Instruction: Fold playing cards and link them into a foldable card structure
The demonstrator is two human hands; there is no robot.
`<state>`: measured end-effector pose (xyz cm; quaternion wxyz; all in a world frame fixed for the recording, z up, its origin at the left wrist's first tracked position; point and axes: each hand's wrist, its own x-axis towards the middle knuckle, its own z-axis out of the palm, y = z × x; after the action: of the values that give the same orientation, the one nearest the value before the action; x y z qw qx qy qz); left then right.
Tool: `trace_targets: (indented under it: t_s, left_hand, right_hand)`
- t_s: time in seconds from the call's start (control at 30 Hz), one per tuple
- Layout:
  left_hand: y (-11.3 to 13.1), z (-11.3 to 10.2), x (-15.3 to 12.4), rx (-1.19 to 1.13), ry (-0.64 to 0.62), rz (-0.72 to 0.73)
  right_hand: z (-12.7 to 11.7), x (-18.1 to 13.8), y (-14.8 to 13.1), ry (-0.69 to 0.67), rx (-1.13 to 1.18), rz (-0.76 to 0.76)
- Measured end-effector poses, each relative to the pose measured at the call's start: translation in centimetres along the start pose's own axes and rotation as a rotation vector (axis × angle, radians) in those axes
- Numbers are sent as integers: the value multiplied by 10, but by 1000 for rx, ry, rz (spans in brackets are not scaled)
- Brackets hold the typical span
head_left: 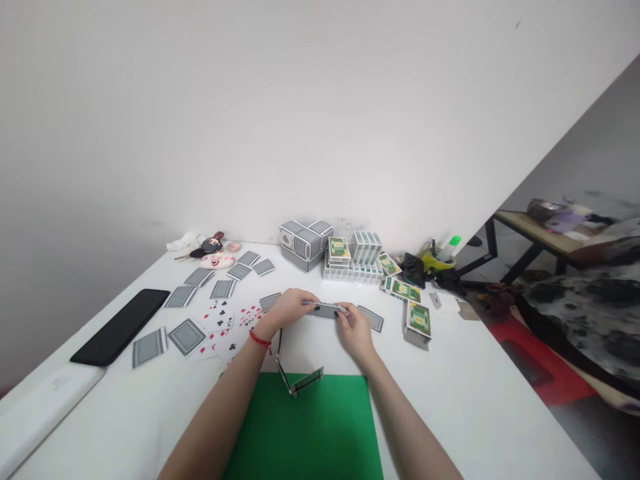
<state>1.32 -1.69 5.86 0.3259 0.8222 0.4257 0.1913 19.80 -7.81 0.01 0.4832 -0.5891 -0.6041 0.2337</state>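
Note:
Between my two hands, over the middle of the white table, is a playing card (327,311) with a grey patterned back. My left hand (291,307), with a red string at the wrist, pinches its left end. At its right end, the fingers of my right hand (355,329) are closed on it. Whether it is one card or a few together I cannot tell. Another card (371,319) lies face down just right of my right hand, and one more card (270,302) shows partly behind my left hand. Glasses (306,382) appear below my hands, over a green mat (310,427).
Loose cards (187,337) lie scattered at left, some face up. Stacked card blocks (306,243) and card boxes (353,270) stand near the wall. An opened card box (417,320) sits at right. A black flat device (123,327) and a white bar (50,413) line the left edge.

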Motion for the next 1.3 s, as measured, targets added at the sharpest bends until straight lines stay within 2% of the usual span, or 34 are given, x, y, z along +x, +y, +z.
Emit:
trace_targets:
  t_s: [0.13, 0.37, 0.47, 0.73, 0.9, 1.17, 1.23, 1.3]
  left_hand:
    - [-1, 3, 1, 19, 23, 15]
    - [0, 7, 3, 64, 76, 0]
    - [-2, 8, 4, 78, 91, -11]
    - [-3, 6, 3, 58, 74, 10]
    - [-3, 5, 3, 23, 71, 21]
    - [-1, 10, 3, 47, 50, -19]
    - [-1, 11, 3, 52, 68, -14]
    - [-3, 12, 3, 51, 75, -4]
  right_hand:
    - [17, -9, -2, 89, 60, 16]
    - [39, -25, 5, -105, 297, 34]
    - [33, -23, 9, -120, 321, 35]
    - [-1, -8, 6, -126, 274, 30]
    - [3, -11, 0, -94, 165, 35]
    - [7, -1, -2, 108, -123, 10]
    - [4, 1, 2, 84, -118, -8]
    - [-1, 1, 7, -9, -83, -34]
